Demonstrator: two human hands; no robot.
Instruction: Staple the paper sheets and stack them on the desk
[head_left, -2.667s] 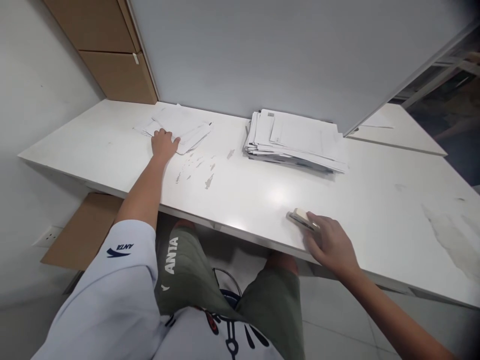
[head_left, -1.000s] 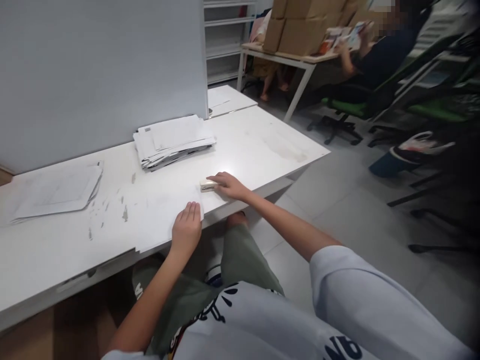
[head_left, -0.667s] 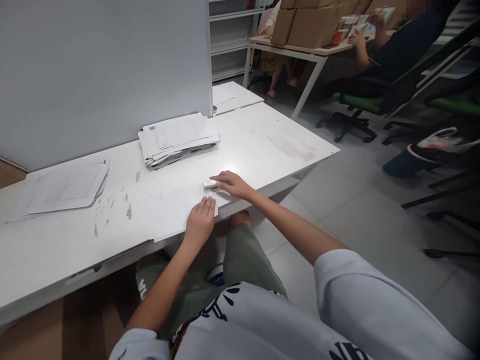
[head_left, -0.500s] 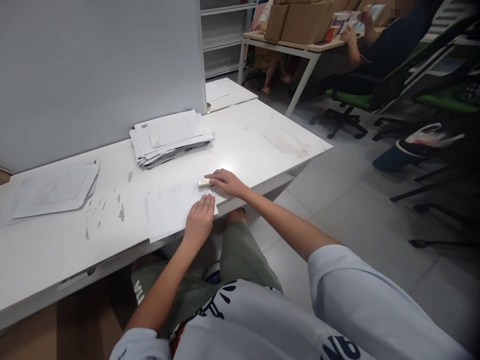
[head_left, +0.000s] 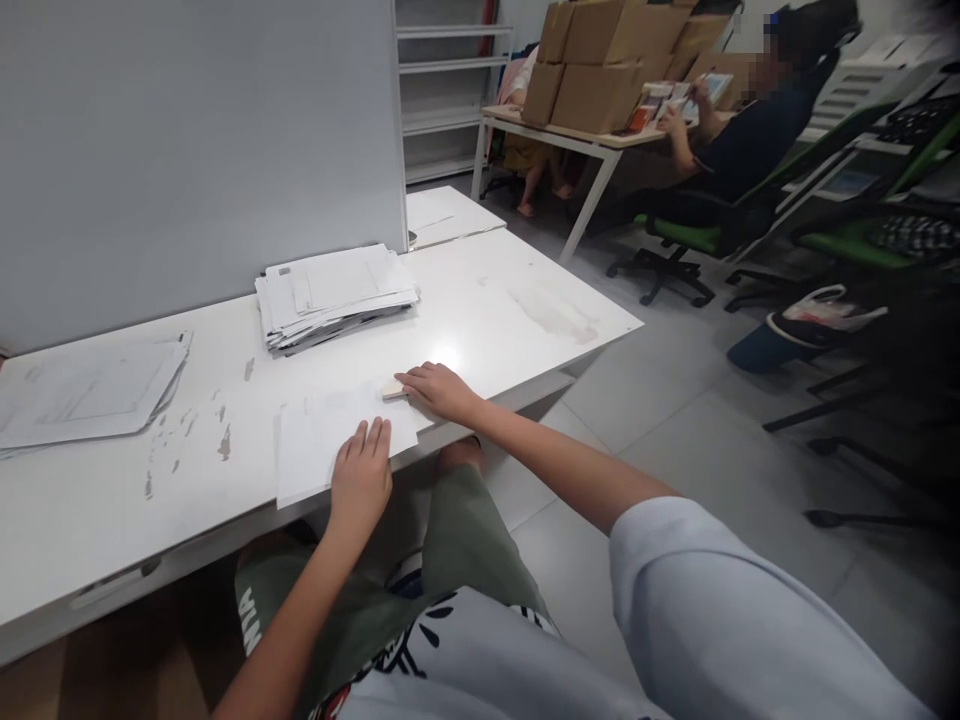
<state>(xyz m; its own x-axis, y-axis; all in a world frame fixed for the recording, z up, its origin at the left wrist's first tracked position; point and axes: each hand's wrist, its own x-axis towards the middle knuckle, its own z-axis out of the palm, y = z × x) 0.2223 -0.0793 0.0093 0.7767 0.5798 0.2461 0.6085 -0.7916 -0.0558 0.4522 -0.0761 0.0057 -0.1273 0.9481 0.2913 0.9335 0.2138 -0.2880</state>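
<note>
My left hand (head_left: 362, 465) lies flat on white sheets of paper (head_left: 307, 440), its fingers stretched out and close together. The sheets rest at the front edge of the white desk. Closed around a small cream-white stapler (head_left: 393, 389) is my right hand (head_left: 441, 392), at the upper right corner of the sheets. The stapler's far end sticks out to the left of my fingers; the rest is hidden under the hand.
A thick stack of papers (head_left: 337, 290) sits farther back on the desk (head_left: 480, 330), against a grey partition (head_left: 195, 150). Another paper pile (head_left: 90, 390) lies at left. Beyond are cardboard boxes (head_left: 600, 100), a seated person (head_left: 757, 140), office chairs and a blue bin (head_left: 772, 345).
My left hand has slid left over the sheets, away from my right hand. The right hand stays on the stapler at the paper's corner. The camera view has tilted up slightly.
</note>
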